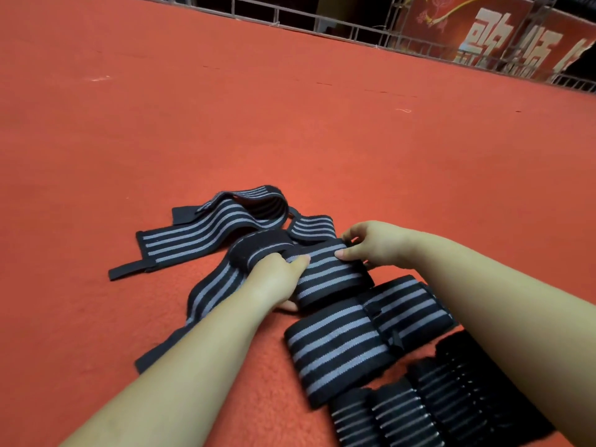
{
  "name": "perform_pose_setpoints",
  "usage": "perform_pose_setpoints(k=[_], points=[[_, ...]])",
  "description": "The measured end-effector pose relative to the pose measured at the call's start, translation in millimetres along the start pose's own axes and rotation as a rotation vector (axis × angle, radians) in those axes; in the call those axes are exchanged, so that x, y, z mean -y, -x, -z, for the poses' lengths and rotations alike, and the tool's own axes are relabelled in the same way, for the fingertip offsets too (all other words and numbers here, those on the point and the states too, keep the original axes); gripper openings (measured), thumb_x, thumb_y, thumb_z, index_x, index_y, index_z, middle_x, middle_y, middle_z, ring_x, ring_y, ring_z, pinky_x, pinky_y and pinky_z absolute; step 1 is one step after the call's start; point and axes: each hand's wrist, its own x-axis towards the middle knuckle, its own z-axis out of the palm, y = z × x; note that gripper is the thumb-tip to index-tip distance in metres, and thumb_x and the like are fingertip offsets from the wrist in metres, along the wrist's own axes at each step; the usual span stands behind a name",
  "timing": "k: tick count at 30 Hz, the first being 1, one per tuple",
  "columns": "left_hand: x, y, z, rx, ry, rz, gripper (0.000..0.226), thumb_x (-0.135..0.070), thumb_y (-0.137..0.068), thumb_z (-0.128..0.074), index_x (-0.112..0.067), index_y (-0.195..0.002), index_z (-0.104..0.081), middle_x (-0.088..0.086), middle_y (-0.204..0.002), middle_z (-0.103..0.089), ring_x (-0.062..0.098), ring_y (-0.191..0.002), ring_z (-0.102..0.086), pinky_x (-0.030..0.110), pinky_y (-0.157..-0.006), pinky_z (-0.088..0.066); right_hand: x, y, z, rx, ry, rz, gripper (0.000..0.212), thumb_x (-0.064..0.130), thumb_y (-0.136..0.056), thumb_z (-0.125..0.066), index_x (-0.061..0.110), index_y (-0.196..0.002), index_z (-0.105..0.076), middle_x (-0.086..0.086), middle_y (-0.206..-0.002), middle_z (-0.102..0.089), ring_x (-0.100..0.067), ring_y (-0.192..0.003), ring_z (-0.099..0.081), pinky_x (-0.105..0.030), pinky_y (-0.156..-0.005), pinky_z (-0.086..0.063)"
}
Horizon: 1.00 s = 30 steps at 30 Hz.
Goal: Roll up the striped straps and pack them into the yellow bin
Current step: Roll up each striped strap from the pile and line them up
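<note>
Now, far left on the red carpet (161,124), a loose striped strap (206,230) lies unrolled, looping up at its far end. Moving in, the left hand (277,279) grips the strap being rolled (325,275), thumb on top, the other fingers tucked under and hidden. Across it, the right hand (371,243) pinches the roll's far edge, thumb pressed on the stripes. Just nearer, two finished rolls (364,337) lie side by side, and darker rolls (419,411) run off the bottom edge, partly covered by the right forearm. No yellow bin in view. Top right, behind a metal railing (322,24), a red banner (483,30) carries large white characters, cut off and unreadable.
</note>
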Motion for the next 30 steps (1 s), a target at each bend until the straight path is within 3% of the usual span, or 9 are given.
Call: perform_pose_setpoints(k=[3,7,10,13,16,20,22,25,30], points=[[6.2,12.2,8.5,-0.004,-0.152,0.031,0.051,-0.045,-0.094,-0.046,-0.003,-0.122,-0.048,0.01,-0.103,-0.064,0.023,-0.062,-0.068,0.026,-0.061,-0.056,9.9,0.2,-9.5,0.037,0.107,0.006,0.049,0.028,-0.086,-0.068,0.016,-0.131,-0.052,-0.003,-0.123,-0.055,-0.022,-0.106,-0.059,-0.032,-0.086,-0.053],[11.4,29.6,18.7,0.016,-0.494,-0.025,0.053,-0.052,-0.094,-0.04,-0.004,-0.078,-0.056,0.013,-0.072,-0.071,0.026,-0.06,-0.067,0.031,-0.068,-0.056,23.1,7.5,-20.4,-0.107,0.372,0.062,0.048,0.029,-0.085,-0.068,0.014,-0.128,-0.053,-0.005,-0.127,-0.058,-0.022,-0.113,-0.055,-0.03,-0.093,-0.044],[17.4,49.0,43.8,-0.206,-0.684,-0.159,0.038,-0.052,-0.089,-0.049,-0.02,-0.071,-0.059,-0.002,-0.08,-0.068,0.022,-0.084,-0.063,0.028,-0.073,-0.046,43.8,18.1,-34.7,-0.31,0.519,0.215,0.04,0.027,-0.084,-0.067,0.018,-0.121,-0.055,-0.005,-0.125,-0.057,-0.025,-0.116,-0.052,-0.034,-0.096,-0.043],[35.8,64.9,85.1,-0.445,-0.696,-0.145,0.027,-0.053,-0.085,-0.055,-0.028,-0.092,-0.059,-0.003,-0.104,-0.062,0.022,-0.105,-0.057,0.03,-0.082,-0.043,73.0,36.1,-60.7,-0.327,0.511,0.364,0.014,0.024,-0.084,-0.063,0.023,-0.098,-0.06,-0.002,-0.111,-0.063,-0.024,-0.108,-0.055,-0.031,-0.086,-0.044],[56.3,70.2,109.4,-0.33,-0.788,0.02,0.032,-0.054,-0.084,-0.056,-0.024,-0.087,-0.063,0.005,-0.11,-0.065,0.029,-0.108,-0.057,0.033,-0.089,-0.046,95.0,52.3,-93.3,-0.192,0.532,0.426,0.009,0.024,-0.083,-0.064,0.027,-0.08,-0.056,0.004,-0.096,-0.065,-0.02,-0.1,-0.059,-0.029,-0.081,-0.046],[74.0,72.7,107.5,-0.241,-0.548,-0.045,0.022,-0.034,-0.088,-0.06,-0.025,-0.072,-0.049,0.001,-0.093,-0.065,0.026,-0.1,-0.059,0.031,-0.08,-0.041,101.2,61.7,-135.7,-0.072,0.552,0.414,0.022,0.026,-0.083,-0.065,0.018,-0.103,-0.062,-0.003,-0.11,-0.065,-0.022,-0.105,-0.059,-0.031,-0.086,-0.048],[77.5,73.6,105.8,-0.242,-0.407,-0.086,0.013,-0.026,-0.088,-0.062,-0.022,-0.083,-0.05,-0.001,-0.087,-0.06,0.027,-0.1,-0.059,0.031,-0.08,-0.041,99.8,66.9,-147.5,-0.072,0.517,0.388,0.037,0.026,-0.082,-0.066,0.014,-0.116,-0.056,-0.006,-0.114,-0.063,-0.025,-0.108,-0.058,-0.032,-0.088,-0.048],[79.2,75.3,101.8,-0.209,-0.412,-0.058,0.041,-0.029,-0.082,-0.069,-0.011,-0.114,-0.051,0.008,-0.106,-0.064,0.029,-0.105,-0.059,0.034,-0.088,-0.045,97.5,76.6,-154.9,-0.076,0.401,0.349,0.058,0.022,-0.081,-0.067,0.015,-0.134,-0.044,-0.008,-0.122,-0.06,-0.025,-0.113,-0.056,-0.03,-0.091,-0.044],[68.7,89.3,104.1,-0.205,-0.438,-0.15,0.03,-0.027,-0.087,-0.063,-0.017,-0.062,-0.049,0.001,-0.064,-0.053,0.032,-0.077,-0.055,0.032,-0.065,-0.035,98.0,95.1,-163.4,-0.146,0.352,0.378,0.07,0.017,-0.084,-0.06,0.024,-0.146,-0.029,-0.009,-0.132,-0.052,-0.026,-0.12,-0.051,-0.03,-0.095,-0.039]])
